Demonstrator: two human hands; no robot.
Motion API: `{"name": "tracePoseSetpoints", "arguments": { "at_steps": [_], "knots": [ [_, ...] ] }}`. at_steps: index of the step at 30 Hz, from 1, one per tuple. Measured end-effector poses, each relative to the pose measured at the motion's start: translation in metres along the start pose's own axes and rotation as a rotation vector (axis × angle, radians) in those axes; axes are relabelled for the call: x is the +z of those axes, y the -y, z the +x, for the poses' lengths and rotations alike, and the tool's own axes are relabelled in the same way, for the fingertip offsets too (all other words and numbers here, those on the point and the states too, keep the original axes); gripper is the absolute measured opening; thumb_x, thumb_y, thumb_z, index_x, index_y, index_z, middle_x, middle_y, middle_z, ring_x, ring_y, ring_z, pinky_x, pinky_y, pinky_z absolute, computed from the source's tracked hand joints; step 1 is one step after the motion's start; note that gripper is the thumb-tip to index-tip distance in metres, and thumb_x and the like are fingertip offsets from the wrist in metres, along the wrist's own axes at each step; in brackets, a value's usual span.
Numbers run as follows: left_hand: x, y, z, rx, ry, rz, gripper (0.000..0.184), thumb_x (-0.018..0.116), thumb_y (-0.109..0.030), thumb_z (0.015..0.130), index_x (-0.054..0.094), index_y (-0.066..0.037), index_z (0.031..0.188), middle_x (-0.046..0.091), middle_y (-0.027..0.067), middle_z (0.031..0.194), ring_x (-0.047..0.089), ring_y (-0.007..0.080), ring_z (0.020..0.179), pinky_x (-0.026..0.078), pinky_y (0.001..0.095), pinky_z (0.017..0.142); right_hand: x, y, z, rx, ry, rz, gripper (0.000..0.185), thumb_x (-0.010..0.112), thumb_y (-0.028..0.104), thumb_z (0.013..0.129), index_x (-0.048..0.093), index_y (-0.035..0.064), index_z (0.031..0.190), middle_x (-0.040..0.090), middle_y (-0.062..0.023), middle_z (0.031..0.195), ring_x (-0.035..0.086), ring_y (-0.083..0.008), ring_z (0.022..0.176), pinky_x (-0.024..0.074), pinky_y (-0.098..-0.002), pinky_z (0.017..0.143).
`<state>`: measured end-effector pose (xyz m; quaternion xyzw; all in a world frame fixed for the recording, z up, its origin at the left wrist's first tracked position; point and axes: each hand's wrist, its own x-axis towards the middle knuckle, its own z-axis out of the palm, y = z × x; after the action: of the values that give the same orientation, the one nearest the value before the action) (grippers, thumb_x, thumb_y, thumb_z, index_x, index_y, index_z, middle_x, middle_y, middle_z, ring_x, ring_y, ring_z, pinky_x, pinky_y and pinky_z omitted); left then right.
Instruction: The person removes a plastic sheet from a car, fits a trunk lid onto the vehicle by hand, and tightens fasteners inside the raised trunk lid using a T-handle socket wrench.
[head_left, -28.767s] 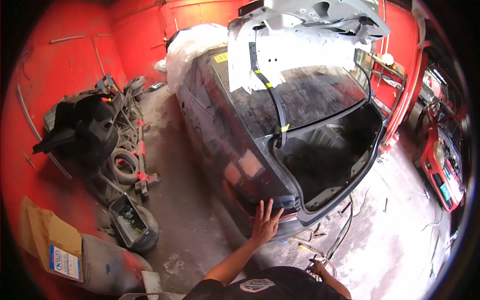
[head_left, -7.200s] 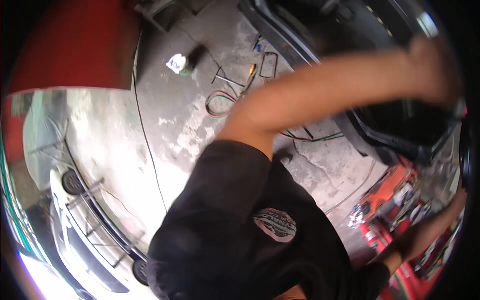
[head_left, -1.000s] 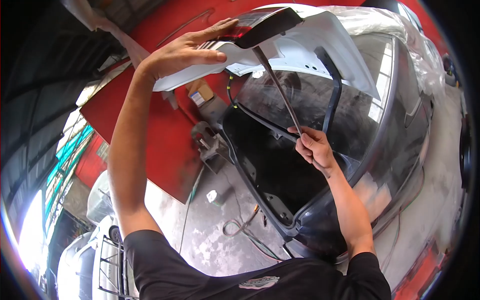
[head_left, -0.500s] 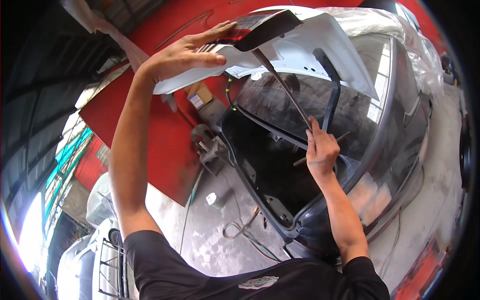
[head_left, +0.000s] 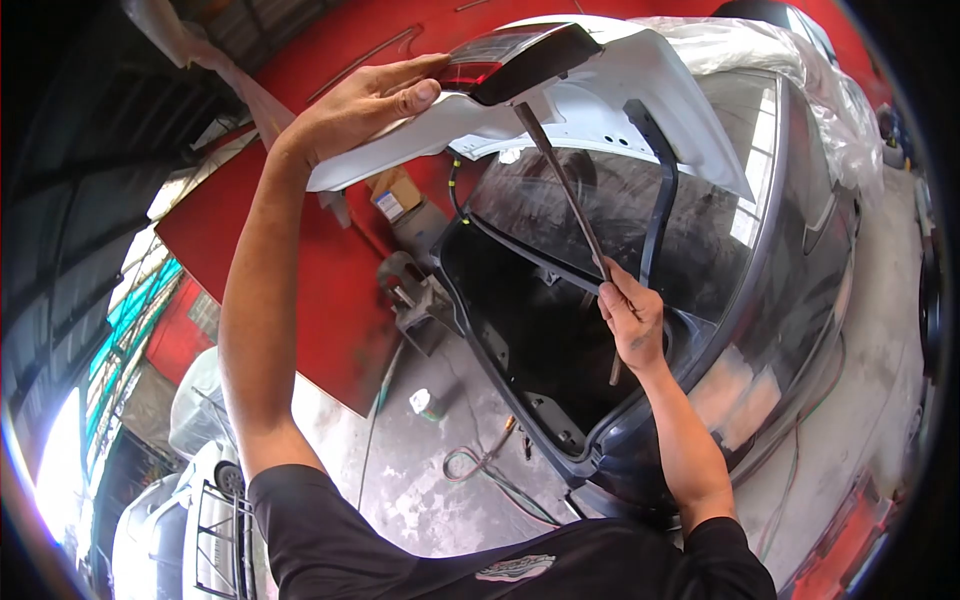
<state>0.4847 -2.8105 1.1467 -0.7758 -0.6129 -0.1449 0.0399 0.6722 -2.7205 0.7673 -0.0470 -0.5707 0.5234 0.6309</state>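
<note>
My left hand (head_left: 370,105) lies with stretched fingers against the outer side of a red and clear tail light (head_left: 520,62), thumb beside the fingers. The tail light sits on the edge of a raised white trunk lid (head_left: 690,120). Fingers of my right hand (head_left: 635,318) are closed round the lower shaft of a long T-handle wrench (head_left: 568,190). Its upper end meets the underside of the lid just below the tail light; the exact contact is hidden. Part of its crossbar shows below my right hand, over the dark open trunk (head_left: 540,330).
A black hinge arm (head_left: 658,200) stands right of the wrench, before the rear window (head_left: 700,210). Clear plastic sheeting (head_left: 790,80) covers the car's roof. A red panel (head_left: 300,290) and a cardboard box (head_left: 397,192) are at left. Hoses (head_left: 480,465) lie on the floor.
The wrench has turned, its crossbar swinging from slanted to nearly upright in view. My right hand has shifted slightly left and down. My left thumb has moved up towards the fingers.
</note>
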Motion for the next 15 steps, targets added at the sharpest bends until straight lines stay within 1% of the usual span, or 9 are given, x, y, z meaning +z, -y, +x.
{"name": "tracePoseSetpoints", "arguments": {
  "at_steps": [3, 6, 9, 12, 15],
  "knots": [
    [0.003, -0.001, 0.001, 0.026, -0.017, 0.013, 0.089, 0.062, -0.069, 0.091, 0.047, -0.008, 0.154, 0.065, 0.0155, 0.133, 0.059, 0.0223, 0.121, 0.045, 0.0371, 0.105, -0.005, 0.000, 0.002, 0.117, 0.070, 0.092, 0.036, 0.057, 0.013, 0.104, 0.062, -0.0004, 0.137, 0.048, 0.0025, 0.064, 0.042, -0.0043, 0.054, 0.0313, -0.0204, 0.048],
    [0.002, 0.001, 0.001, 0.021, -0.012, 0.008, 0.088, 0.063, -0.068, 0.091, 0.047, -0.008, 0.154, 0.066, 0.0147, 0.130, 0.060, 0.0218, 0.118, 0.047, 0.0369, 0.103, -0.007, 0.004, 0.005, 0.172, 0.143, 0.188, 0.037, 0.056, 0.014, 0.105, 0.061, -0.0014, 0.138, 0.049, 0.0022, 0.064, 0.042, -0.0037, 0.052, 0.0311, -0.0201, 0.046],
    [0.001, 0.001, 0.000, -0.004, 0.001, -0.012, 0.087, 0.064, -0.066, 0.092, 0.046, -0.009, 0.154, 0.067, 0.0138, 0.129, 0.061, 0.0214, 0.117, 0.047, 0.0363, 0.103, -0.010, -0.006, 0.004, 0.204, 0.172, 0.281, 0.037, 0.057, 0.015, 0.105, 0.061, -0.0014, 0.138, 0.049, 0.0020, 0.063, 0.041, -0.0036, 0.051, 0.0309, -0.0198, 0.046],
    [0.001, 0.002, 0.001, -0.005, -0.006, 0.003, 0.085, 0.064, -0.065, 0.092, 0.046, -0.010, 0.154, 0.067, 0.0132, 0.128, 0.061, 0.0209, 0.116, 0.047, 0.0357, 0.102, -0.014, -0.007, 0.007, 0.213, 0.208, 0.290, 0.038, 0.058, 0.016, 0.105, 0.061, -0.0014, 0.138, 0.050, 0.0021, 0.064, 0.041, -0.0038, 0.051, 0.0308, -0.0194, 0.045],
    [0.001, 0.000, 0.000, -0.022, -0.010, -0.010, 0.083, 0.064, -0.064, 0.093, 0.048, -0.010, 0.154, 0.066, 0.0131, 0.129, 0.060, 0.0204, 0.117, 0.047, 0.0353, 0.103, -0.016, -0.001, 0.012, 0.244, 0.229, 0.310, 0.036, 0.059, 0.013, 0.104, 0.061, -0.0034, 0.136, 0.046, 0.0044, 0.064, 0.042, -0.0042, 0.053, 0.0292, -0.0194, 0.046]
  ]
}}
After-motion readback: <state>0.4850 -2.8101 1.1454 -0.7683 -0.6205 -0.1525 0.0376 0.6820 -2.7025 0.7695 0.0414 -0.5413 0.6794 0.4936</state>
